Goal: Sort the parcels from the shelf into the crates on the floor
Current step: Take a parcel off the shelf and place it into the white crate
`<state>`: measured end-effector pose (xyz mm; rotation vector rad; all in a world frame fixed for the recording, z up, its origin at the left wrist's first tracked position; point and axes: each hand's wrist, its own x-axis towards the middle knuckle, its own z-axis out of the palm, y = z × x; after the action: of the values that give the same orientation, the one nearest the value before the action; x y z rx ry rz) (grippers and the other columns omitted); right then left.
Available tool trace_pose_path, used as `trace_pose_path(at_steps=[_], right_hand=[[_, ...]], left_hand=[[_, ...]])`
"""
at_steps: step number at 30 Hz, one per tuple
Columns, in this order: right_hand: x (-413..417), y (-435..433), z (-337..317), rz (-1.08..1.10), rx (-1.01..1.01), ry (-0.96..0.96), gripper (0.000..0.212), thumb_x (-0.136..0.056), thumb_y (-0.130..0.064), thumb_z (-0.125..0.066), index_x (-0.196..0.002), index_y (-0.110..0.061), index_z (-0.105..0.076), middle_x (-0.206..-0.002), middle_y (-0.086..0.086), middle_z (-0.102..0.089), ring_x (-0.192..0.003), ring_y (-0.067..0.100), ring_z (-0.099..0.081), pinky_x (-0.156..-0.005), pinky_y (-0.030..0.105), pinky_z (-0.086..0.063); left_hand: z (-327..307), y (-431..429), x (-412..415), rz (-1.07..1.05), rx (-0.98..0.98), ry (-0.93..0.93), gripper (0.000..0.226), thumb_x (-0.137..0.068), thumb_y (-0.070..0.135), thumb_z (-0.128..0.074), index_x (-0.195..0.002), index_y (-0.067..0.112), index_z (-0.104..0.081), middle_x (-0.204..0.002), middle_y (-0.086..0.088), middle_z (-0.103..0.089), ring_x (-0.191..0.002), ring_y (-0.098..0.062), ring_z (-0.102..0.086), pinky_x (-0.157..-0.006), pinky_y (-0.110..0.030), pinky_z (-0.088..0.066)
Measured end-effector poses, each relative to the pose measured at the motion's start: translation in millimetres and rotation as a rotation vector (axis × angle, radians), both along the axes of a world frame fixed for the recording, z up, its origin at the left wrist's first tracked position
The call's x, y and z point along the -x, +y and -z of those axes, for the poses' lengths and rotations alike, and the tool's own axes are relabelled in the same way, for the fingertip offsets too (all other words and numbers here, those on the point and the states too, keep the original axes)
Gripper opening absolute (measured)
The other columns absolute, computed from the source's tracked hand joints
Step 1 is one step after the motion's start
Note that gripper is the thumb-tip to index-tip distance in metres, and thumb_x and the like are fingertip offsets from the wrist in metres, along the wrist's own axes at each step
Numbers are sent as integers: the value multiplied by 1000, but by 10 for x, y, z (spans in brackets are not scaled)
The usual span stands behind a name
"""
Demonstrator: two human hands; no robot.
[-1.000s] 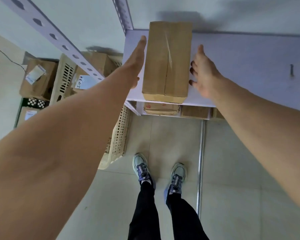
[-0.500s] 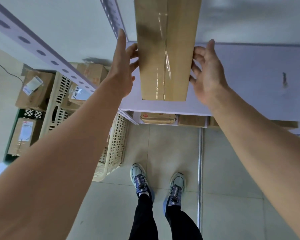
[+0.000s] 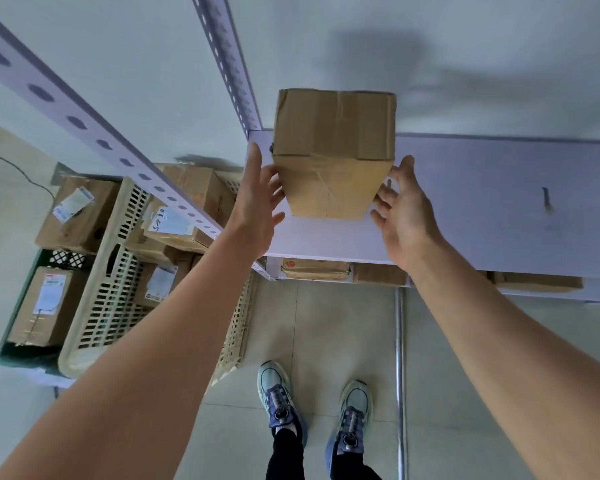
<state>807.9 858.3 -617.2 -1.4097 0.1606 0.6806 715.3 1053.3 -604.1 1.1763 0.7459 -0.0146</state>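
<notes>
A brown taped cardboard parcel [image 3: 333,157] stands tipped up on its end on the white top shelf [image 3: 482,202]. My left hand [image 3: 258,202] lies against its lower left side with spread, nearly straight fingers. On the lower right side my right hand [image 3: 400,209] touches it with loosely spread fingers. On the floor at the left sit a cream slotted crate [image 3: 101,306] and a green crate [image 3: 18,355], both with labelled parcels inside.
A perforated shelf upright [image 3: 84,123] crosses above the cream crate, and another [image 3: 229,64] rises at the shelf's back corner. More parcels [image 3: 314,268] lie on the lower shelf. My feet [image 3: 281,400] stand on the tiled floor beside a metal pole [image 3: 399,358].
The parcel lay flat and lengthwise on the shelf, was lifted between both hands, and now stands tilted on end. Both hands have slid to its lower sides.
</notes>
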Motion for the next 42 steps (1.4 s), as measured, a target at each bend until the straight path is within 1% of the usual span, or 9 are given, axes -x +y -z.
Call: trace_pose_path(at_steps=[5,7,9,13,18,22,26,31,42], right_hand=[[85,-44,-104,65,-45,10,58,-110,-62,-27,-109,-23,-70,-121,-4,-77,-133,17,-63,-123,40,-37],[150,-41,-114,73,-35,36,68,-110,-63,-24,-131,-13,-66,-141,4,-68,-143,21,-55,-127,47,-34],[214,-51,-88,42,-33,88,77,-107,-67,-23,-155,-13,-51,-158,8,-56,-150,25,-48,-128,53,-31],[360,-104,39,9,-10,149,72,-103,-76,-22,-136,-31,-68,-132,2,-75,-124,29,-71,-113,57,-50],[524,-100,188,23,19,181,69,-104,-75,-22,-136,-34,-68,-126,-3,-78,-119,21,-74,-108,53,-55],[644,-119,245,-14,-36,115,67,-108,-66,-18,-146,-28,-57,-134,3,-74,-125,24,-70,-98,45,-62],[771,-138,183,3,-68,-5,61,-113,-54,-14,-155,-24,-47,-144,6,-67,-132,25,-66,-107,51,-57],[865,-165,100,12,-55,-83,59,-113,-50,-14,-156,-21,-43,-149,11,-61,-138,30,-60,-114,64,-47],[1035,-322,-67,1,-74,-191,68,-103,-55,-23,-161,-22,-36,-156,10,-54,-144,29,-54,-116,63,-45]], left_hand=[[26,24,125,-36,55,-57,79,-105,78,-15,-146,29,-61,-154,2,-62,-147,-25,-53,-127,-57,-29],[70,7,177,-30,80,-76,82,-105,78,-18,-149,24,-62,-147,-5,-69,-141,-28,-62,-121,-55,-42],[124,-22,229,-36,97,-57,81,-104,79,-22,-144,26,-68,-137,-5,-75,-131,-27,-70,-112,-53,-51],[280,-97,380,4,111,25,86,-97,86,-27,-156,32,-57,-142,-2,-73,-131,-28,-70,-114,-55,-50],[412,-209,524,68,178,53,82,-98,88,-21,-160,42,-49,-148,2,-69,-133,-27,-69,-117,-58,-48],[402,-308,606,91,160,27,78,-99,85,-18,-164,47,-39,-154,7,-64,-141,-24,-63,-121,-57,-45],[288,-376,684,84,127,-14,82,-98,84,-14,-169,45,-27,-162,6,-56,-150,-23,-53,-127,-59,-38],[98,-441,772,63,62,-23,85,-91,86,-19,-168,50,-25,-164,8,-53,-151,-22,-51,-127,-58,-38],[-139,-621,972,16,33,-70,86,-91,85,-17,-168,49,-25,-170,9,-45,-156,-19,-45,-130,-56,-32]])
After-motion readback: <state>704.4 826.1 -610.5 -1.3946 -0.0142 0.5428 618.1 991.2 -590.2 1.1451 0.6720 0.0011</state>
